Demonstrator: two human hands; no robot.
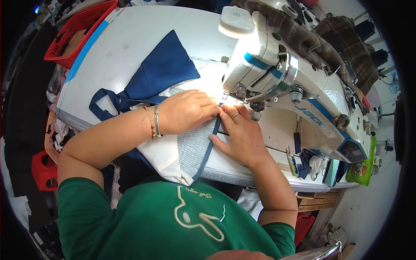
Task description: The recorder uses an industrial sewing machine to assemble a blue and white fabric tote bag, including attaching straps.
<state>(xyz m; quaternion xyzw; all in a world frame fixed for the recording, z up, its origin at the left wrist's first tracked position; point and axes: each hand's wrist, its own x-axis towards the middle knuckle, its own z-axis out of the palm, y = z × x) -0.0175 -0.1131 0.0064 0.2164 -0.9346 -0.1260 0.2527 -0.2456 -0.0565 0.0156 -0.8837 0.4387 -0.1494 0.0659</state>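
A garment piece lies at the needle area of a white sewing machine [260, 65]. It has a light blue gathered panel [195, 145] edged with a navy binding strip [211, 145], white cloth, and a navy panel [162, 67] with a strap. My left hand [188, 112] rests over the gathered panel, its fingers bunched and pinching the bound edge just before the presser foot. Close beside it, my right hand [243, 138] lies flat, fingers stretched toward the foot and thumb spread against the binding. The lamp glare partly hides the needle.
Left of the white table [108, 47] stands a red basket [67, 41]. Scissors [292, 162], navy scraps [305, 162], a phone [331, 172] and a green packet [363, 162] sit at right. Brown plaid cloth [346, 47] drapes over the machine. A red stool [44, 171] is lower left.
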